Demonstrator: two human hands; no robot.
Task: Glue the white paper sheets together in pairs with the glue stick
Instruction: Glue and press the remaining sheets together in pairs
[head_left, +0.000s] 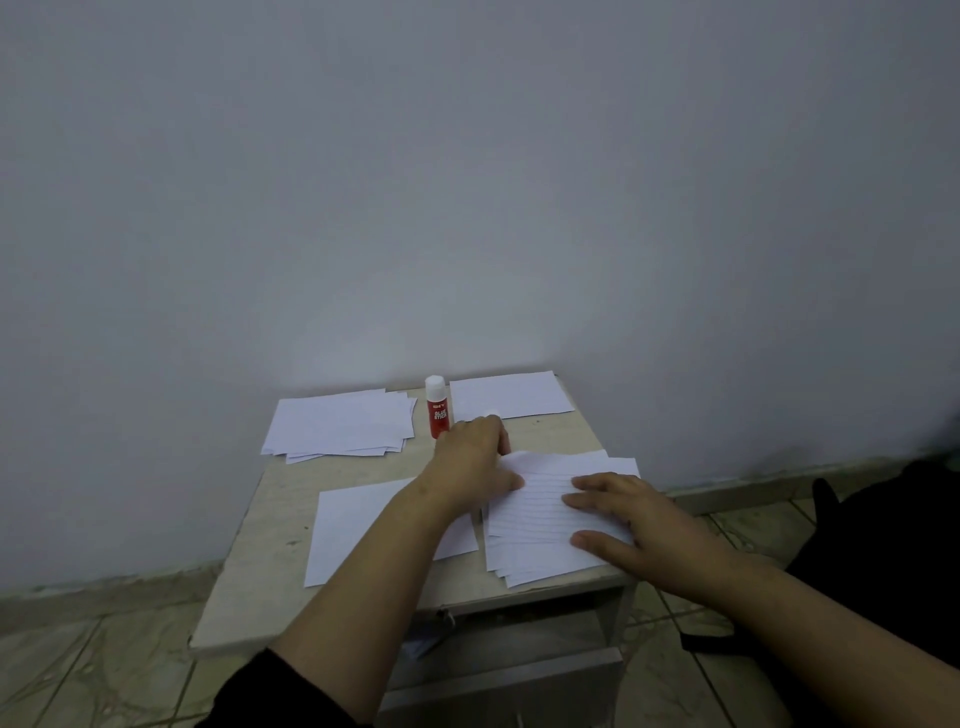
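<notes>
A: Status of the sheets?

B: Four groups on the table (270, 525). The near-right stack (545, 551) is fanned, its edges stepped; the top sheet shows faint ruled lines. A loose stack (337, 423) sits at the far left, a single sheet (511, 395) at the far right, and another single sheet (358, 525) lies near left, partly under the left forearm.

A: The glue stick?

B: Glue stick (437, 408) – red body, white cap on – stands upright between the far-left stack and the far-right sheet, just beyond the left hand.

A: Hands?

B: Left hand (475, 465) is curled, knuckles up, at the far-left corner of the fanned stack. The top sheet's corner looks lifted there – the thumb lies on the paper, but whether the fingers pinch it I cannot tell. Right hand (623, 514) is flat and spread, palm down, pressing on the right part of that stack; it grips nothing.

A: Surroundings?

B: The table stands against a plain grey wall (467, 182) on a tiled floor (104, 670). A dark object (883, 545) is at the right edge, too dim to identify.
</notes>
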